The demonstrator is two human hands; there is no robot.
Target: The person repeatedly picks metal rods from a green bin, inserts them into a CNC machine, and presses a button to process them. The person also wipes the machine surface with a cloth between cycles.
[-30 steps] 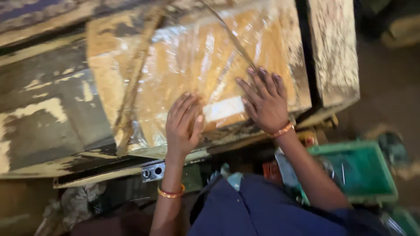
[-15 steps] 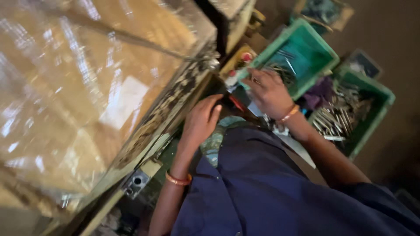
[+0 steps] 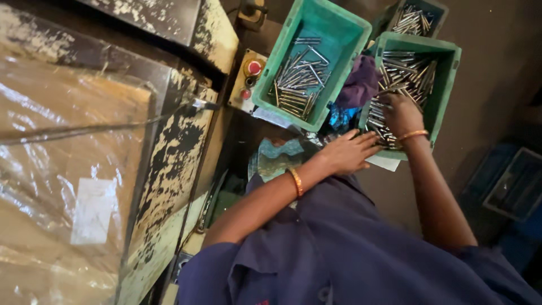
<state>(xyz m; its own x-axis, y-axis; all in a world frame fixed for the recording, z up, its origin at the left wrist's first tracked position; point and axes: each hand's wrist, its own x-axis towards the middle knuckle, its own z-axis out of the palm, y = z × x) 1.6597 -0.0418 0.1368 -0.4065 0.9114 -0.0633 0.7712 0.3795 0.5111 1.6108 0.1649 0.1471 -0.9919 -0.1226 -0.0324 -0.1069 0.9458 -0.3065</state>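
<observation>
both hands reach to a green bin (image 3: 446, 85) of metal pins (image 3: 403, 73); right hand (image 3: 402, 113) fingers dig in, curled, left hand (image 3: 350, 152) fingers spread at its edge

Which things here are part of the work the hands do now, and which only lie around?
In use: right hand in the right green bin of metal pins; left hand beside it.
Lying about: left green bin, purple cloth, red button.

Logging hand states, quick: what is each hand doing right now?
Left hand: open, fingers spread at the green bin edge, holding nothing.
Right hand: in the bin on the metal pins; grip cannot be told.
</observation>
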